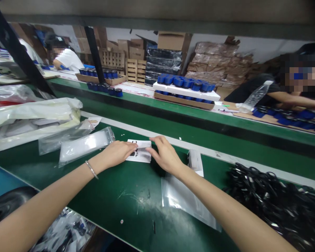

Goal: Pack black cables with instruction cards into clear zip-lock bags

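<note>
A printed white paper leaflet [140, 156] with black pictures lies on the green work table, a strip of it folded over along its upper side. My left hand [119, 152] grips it from the left, fingers together and pressed onto the fold. At the right edge, my right hand [165, 154] holds it with the thumb on the folded strip and the index finger by the top corner. Left of my left hand is a clear zip bag [85, 145] with white contents. A stack of folded papers [195, 161] and clear plastic bags [183, 196] lie by my right forearm.
Black cables [273, 203] are heaped at right. A large plastic sack [36, 120] sits at left. Across the raised green ledge [147, 112] are trays of blue parts [185, 83], a plastic bottle [257, 96] and co-workers. A dark post [21, 52] crosses the upper left.
</note>
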A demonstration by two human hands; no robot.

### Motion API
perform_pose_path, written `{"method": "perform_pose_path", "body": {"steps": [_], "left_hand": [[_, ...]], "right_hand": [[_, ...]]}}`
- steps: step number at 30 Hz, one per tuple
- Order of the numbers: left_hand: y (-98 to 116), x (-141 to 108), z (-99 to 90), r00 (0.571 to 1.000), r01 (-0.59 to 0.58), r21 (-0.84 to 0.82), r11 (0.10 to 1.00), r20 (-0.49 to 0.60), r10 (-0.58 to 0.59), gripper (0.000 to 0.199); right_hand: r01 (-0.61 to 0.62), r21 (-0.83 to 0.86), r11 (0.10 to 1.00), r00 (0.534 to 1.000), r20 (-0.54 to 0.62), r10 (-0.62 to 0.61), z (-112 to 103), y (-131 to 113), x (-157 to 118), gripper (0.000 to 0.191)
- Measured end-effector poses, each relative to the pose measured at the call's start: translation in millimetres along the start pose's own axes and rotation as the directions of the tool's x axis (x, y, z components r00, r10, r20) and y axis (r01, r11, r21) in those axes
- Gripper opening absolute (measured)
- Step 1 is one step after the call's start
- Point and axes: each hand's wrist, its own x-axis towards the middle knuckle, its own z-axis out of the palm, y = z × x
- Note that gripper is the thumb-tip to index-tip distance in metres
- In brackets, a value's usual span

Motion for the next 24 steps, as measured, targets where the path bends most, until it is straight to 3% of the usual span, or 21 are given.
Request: {"method": "perform_pose_path", "body": {"steps": [2,4,6,10,13,17,21,24], "left_hand": [[2,-2,2.2,0.996,0.033,0.023,0.999,-0.085,-0.031,0.031],[7,-6,0.5,0.984,0.043,0.028,0.999,-0.174,-0.037,0.034],[18,-12,-3.7,0.969,0.005,0.009,1.000,-0.247,-0.003,0.037],[49,-28,-6.0,0.946,-0.108,-0.090,0.990,-0.317,0.074,0.038],[64,-36,5.6,0.950,-0.093,-0.209,0.974,-0.310,0.025,0.034],[62,-39,24.4,0.955,0.054,-0.396,0.916,-0.248,-0.163,0.053],[53,-44,25.2,0.888,0.215,-0.579,0.787,-0.219,-0.404,0.080],[56,-52,17.6,0.848,0.241,-0.711,0.661,-0.177,-0.499,0.072]], "right_hand": [[-0.142,0.175,0.974,0.989,-0.005,0.145,0,-1,-3,0.039],[-0.272,0.359,0.893,0.962,0.090,0.257,-2,-3,-6,0.059],[-0.360,0.516,0.777,0.933,0.195,0.303,-4,-8,-12,0.064],[-0.391,0.720,0.574,0.914,0.233,0.331,-8,-13,-32,0.025],[-0.375,0.786,0.491,0.909,0.206,0.363,-2,-11,-42,0.013],[-0.407,0.795,0.450,0.893,0.242,0.380,13,-5,-38,0.011],[-0.331,0.803,0.495,0.930,0.188,0.317,21,-9,-38,0.014],[-0.225,0.790,0.570,0.970,0.128,0.206,20,-16,-51,0.016]]}}
